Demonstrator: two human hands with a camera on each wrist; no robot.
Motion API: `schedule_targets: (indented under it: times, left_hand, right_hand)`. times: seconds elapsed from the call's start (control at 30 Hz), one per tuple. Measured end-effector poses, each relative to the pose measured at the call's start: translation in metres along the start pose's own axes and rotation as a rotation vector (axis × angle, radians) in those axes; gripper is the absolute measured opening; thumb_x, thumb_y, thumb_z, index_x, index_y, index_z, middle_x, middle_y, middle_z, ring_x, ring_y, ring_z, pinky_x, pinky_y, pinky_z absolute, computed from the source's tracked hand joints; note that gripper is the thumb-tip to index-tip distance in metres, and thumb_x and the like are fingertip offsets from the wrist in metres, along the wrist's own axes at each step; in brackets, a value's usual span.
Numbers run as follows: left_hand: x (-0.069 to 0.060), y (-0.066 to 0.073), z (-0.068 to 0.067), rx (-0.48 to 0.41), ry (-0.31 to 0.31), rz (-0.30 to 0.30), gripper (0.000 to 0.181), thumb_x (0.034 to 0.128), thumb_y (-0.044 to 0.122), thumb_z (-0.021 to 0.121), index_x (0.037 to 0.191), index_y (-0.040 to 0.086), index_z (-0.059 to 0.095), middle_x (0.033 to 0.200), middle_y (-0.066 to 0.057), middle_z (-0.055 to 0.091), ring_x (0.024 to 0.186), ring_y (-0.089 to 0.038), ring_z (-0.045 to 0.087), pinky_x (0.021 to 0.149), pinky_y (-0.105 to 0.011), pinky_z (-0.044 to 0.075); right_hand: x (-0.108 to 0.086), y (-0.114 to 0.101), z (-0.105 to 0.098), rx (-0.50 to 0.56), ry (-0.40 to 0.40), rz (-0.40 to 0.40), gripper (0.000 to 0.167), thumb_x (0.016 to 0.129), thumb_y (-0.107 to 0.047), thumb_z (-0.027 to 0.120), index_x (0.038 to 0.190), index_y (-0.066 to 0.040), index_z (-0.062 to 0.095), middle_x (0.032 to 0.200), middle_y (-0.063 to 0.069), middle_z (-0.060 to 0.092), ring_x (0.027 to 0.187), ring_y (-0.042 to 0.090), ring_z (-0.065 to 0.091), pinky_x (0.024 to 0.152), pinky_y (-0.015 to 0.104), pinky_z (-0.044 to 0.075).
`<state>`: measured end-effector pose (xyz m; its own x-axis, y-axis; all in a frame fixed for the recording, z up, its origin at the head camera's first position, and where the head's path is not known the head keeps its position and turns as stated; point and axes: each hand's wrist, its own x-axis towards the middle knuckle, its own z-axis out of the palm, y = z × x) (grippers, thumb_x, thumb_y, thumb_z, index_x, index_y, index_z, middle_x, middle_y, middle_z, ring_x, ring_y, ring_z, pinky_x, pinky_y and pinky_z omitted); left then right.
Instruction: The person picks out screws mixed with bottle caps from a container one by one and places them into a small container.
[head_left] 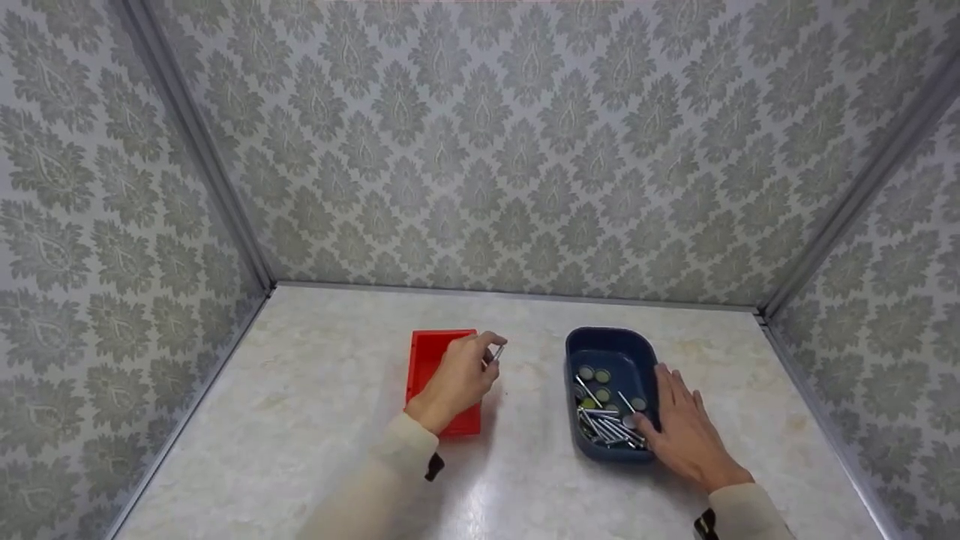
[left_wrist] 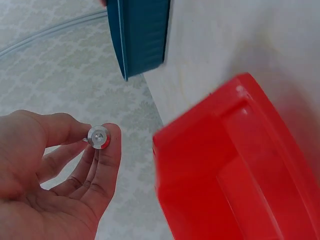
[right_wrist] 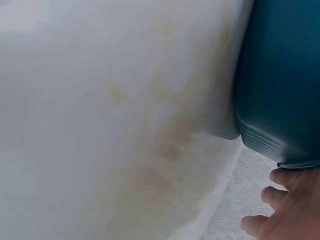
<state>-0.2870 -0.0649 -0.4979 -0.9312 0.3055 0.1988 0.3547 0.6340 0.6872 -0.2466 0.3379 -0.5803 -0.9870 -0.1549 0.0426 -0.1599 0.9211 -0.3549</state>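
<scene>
My left hand (head_left: 459,375) is raised over the right side of a red plastic bin (head_left: 457,433). Between thumb and fingertips it pinches a silver bolt (head_left: 496,353); the left wrist view shows the round head of this bolt (left_wrist: 99,136) end-on, with a socket in its middle. A dark blue tray (head_left: 611,337) stands to the right, holding several bolts (head_left: 611,429) and round discs (head_left: 602,375). On that tray's right rim rests my right hand (head_left: 686,427), fingers fairly straight along the outside and thumb reaching over the inside near the bolts.
Both containers stand on a pale marbled table (head_left: 330,375), with a gap between them. Patterned wall panels (head_left: 517,187) enclose the table at the back and both sides, joined by grey trim (head_left: 517,295).
</scene>
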Motion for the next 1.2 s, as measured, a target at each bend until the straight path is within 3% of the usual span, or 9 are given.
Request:
schedule_targets:
  times: [0.23,0.5,0.63,0.8,1.0,1.2]
  left_hand:
    - [-0.01,-0.02,-0.018,0.038,0.09,-0.039,0.033,0.1081,0.002,0.076,0.141,0.003,0.078,0.109,-0.013,0.083,0.091,-0.019,0.074,0.092,-0.044,0.073]
    - [-0.015,-0.038,-0.032,0.025,0.128,-0.192,0.032,0.1074,0.0,0.074,0.139,0.003,0.077,0.111,-0.014,0.084,0.091,-0.02,0.073,0.093,-0.044,0.072]
    - [-0.017,-0.046,-0.033,0.023,0.092,-0.257,0.034,0.1079,0.001,0.073,0.141,0.001,0.077,0.109,-0.014,0.084,0.087,-0.019,0.071,0.086,-0.04,0.071]
    - [-0.013,-0.051,-0.031,-0.014,0.005,-0.37,0.037,0.1082,-0.001,0.073,0.145,0.001,0.075,0.109,-0.014,0.082,0.082,-0.02,0.072,0.082,-0.037,0.07]
    - [-0.005,-0.051,-0.026,-0.001,-0.071,-0.47,0.04,0.1082,0.001,0.078,0.148,0.002,0.073,0.122,-0.016,0.08,0.096,-0.024,0.074,0.094,-0.043,0.072]
    - [-0.001,-0.049,-0.02,0.063,-0.108,-0.503,0.042,0.1075,0.004,0.081,0.149,0.003,0.073,0.135,-0.018,0.079,0.109,-0.028,0.074,0.104,-0.05,0.071]
  right_hand:
    - [-0.001,0.0,-0.002,0.001,0.001,-0.01,0.098,0.12,-0.042,0.062,0.184,0.005,0.006,0.192,0.034,0.013,0.179,0.058,0.012,0.141,0.083,0.011]
    - [0.0,-0.001,-0.003,0.018,-0.009,-0.006,0.098,0.119,-0.04,0.063,0.184,0.005,0.005,0.192,0.035,0.011,0.179,0.059,0.01,0.141,0.083,0.01]
    - [0.0,-0.002,-0.002,0.013,-0.019,0.004,0.099,0.119,-0.041,0.063,0.184,0.004,0.004,0.192,0.035,0.012,0.179,0.059,0.011,0.141,0.082,0.01]
    - [0.0,-0.001,0.0,0.01,-0.016,0.004,0.1,0.118,-0.042,0.064,0.184,0.005,0.005,0.191,0.036,0.014,0.179,0.059,0.012,0.141,0.082,0.012]
    - [-0.001,-0.001,0.001,0.014,-0.014,-0.001,0.099,0.118,-0.04,0.064,0.184,0.005,0.004,0.191,0.036,0.013,0.179,0.059,0.012,0.141,0.082,0.012]
    - [-0.002,-0.003,-0.001,0.029,-0.024,0.0,0.101,0.119,-0.042,0.064,0.184,0.005,0.004,0.192,0.036,0.012,0.179,0.059,0.011,0.141,0.081,0.011]
